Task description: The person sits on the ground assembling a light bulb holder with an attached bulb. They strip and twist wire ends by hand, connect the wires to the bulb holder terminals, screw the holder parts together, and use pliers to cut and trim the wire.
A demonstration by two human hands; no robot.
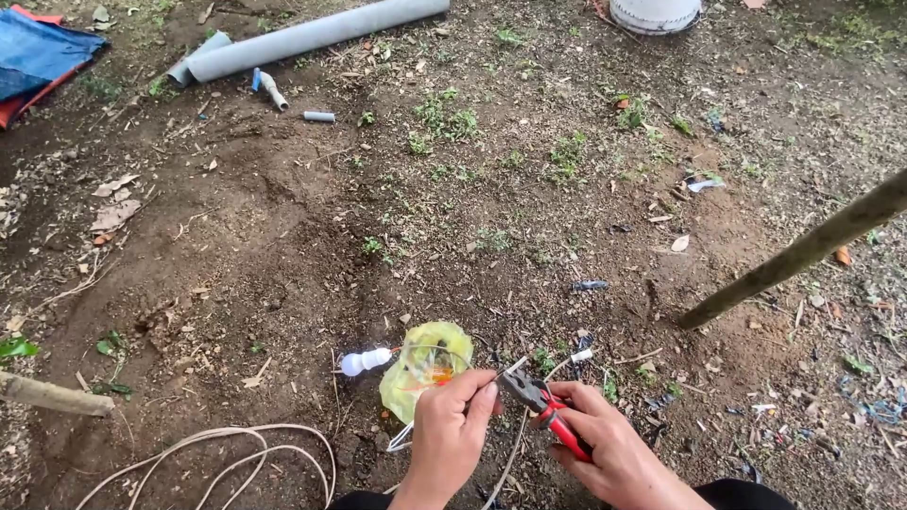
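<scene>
Pliers (545, 408) with red handles lay gripped in the right hand (609, 449), fingers wrapped shut around the handles, the dark jaws pointing up and left toward a thin white wire (515, 366). That wire was pinched between the thumb and fingertips of the left hand (452, 430), which was otherwise curled closed, just beside the plier tips at the bottom edge of the bare dirt ground (283, 255). Just beyond the left hand sat a yellow plastic bag (420, 373) with a small white light bulb (364, 361) sticking out to its left. White cable (213, 453) looped over the soil toward the bottom left corner. Farther off, a grey plastic pipe (312, 36) lay near the top edge, a blue tarp (38, 57) filled the top left corner, and a wooden pole (803, 253) slanted in from the right edge.
</scene>
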